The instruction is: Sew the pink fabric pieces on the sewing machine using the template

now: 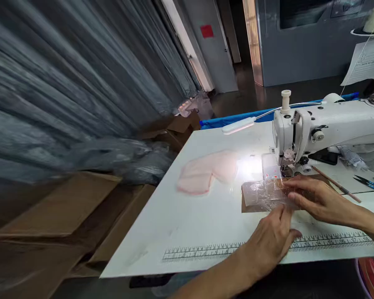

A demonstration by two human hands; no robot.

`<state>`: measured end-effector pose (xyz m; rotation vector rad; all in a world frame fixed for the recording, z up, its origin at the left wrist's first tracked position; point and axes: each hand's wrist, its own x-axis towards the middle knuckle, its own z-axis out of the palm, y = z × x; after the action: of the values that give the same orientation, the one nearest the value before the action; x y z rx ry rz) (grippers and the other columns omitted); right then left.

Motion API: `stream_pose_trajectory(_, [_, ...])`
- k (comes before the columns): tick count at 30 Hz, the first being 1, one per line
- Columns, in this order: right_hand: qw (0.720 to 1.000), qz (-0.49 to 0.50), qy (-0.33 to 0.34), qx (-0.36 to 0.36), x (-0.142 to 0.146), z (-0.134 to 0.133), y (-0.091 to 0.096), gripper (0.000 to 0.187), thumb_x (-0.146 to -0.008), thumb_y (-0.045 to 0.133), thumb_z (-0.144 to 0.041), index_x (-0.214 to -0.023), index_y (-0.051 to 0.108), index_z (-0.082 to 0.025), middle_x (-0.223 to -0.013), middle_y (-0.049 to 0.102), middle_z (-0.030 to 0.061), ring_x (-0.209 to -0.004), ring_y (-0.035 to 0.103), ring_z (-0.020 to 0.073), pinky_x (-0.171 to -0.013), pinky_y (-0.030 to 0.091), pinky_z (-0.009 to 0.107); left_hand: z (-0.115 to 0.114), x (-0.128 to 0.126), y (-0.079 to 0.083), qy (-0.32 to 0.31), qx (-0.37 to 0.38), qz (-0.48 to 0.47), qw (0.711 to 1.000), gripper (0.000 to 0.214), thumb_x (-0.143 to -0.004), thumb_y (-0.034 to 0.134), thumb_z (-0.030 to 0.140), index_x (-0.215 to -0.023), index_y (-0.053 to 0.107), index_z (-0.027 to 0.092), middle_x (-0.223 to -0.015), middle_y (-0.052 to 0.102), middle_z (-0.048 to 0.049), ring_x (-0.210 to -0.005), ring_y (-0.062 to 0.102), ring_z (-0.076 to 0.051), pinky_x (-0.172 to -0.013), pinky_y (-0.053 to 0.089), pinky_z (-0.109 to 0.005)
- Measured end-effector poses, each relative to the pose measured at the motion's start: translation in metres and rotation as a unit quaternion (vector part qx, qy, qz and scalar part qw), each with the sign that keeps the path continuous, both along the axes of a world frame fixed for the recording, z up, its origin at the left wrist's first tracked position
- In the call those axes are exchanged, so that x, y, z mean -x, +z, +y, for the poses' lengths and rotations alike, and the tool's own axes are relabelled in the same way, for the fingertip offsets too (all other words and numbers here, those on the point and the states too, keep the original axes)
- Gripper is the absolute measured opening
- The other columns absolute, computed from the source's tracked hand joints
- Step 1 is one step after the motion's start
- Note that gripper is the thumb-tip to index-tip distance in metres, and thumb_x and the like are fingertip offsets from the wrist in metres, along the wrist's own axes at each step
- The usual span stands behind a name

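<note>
A white sewing machine stands at the right, its presser foot low over the bed. In front of the foot lies a brown sheet with a clear, shiny plastic piece on top. My right hand rests on the right part of these pieces, fingers stretched out and the thumb apart. Just nearer to me, my left hand is at their front edge with bent fingers close together; its fingertips are partly hidden, and I cannot make out what is in them.
A sheer pale pink cut piece with a red edge lies left of the lamp's glare. A printed ruler runs along the table's front. Blue-handled snips, a brown stick and a phone lie right. Cardboard boxes stand left.
</note>
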<state>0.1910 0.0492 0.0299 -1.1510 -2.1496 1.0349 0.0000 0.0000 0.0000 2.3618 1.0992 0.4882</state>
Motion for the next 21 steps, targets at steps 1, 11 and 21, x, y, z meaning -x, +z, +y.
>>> stream_pose_trajectory(1, [0.999,0.016,0.040,0.013,-0.005,-0.005,0.000,0.063,-0.091,0.056,-0.059,-0.141,0.054,-0.020,-0.145,0.050,0.0164,-0.137,0.044,0.0325,-0.112,0.037,0.057,-0.005,-0.001,0.005,-0.043,0.040,-0.027,0.998,0.016,-0.091,0.049,0.015,-0.097,0.063,0.010,-0.090,0.064,-0.0117,-0.078,0.062,-0.022,-0.069,0.053,-0.035])
stream_pose_trajectory(11, [0.886,0.074,0.215,0.404,-0.018,-0.007,-0.002,0.058,-0.071,0.081,-0.045,-0.116,0.064,-0.013,-0.081,0.072,0.0034,-0.068,0.067,0.0131,-0.063,0.055,0.023,0.022,0.035,0.057,0.120,0.239,-0.225,0.937,0.020,-0.087,0.055,0.038,-0.086,0.056,0.018,-0.068,0.060,0.0011,-0.052,0.054,-0.009,-0.046,0.043,-0.020])
stream_pose_trajectory(21, [0.965,-0.091,-0.025,0.246,-0.025,0.050,-0.001,0.011,-0.085,0.066,-0.025,-0.090,0.063,-0.015,-0.062,0.066,0.0001,-0.057,0.061,0.0125,-0.055,0.046,0.022,0.123,0.054,0.032,0.140,-0.071,0.119,0.980,0.024,-0.094,0.043,0.028,-0.106,0.063,0.019,-0.104,0.069,-0.0078,-0.096,0.067,-0.022,-0.077,0.053,-0.033])
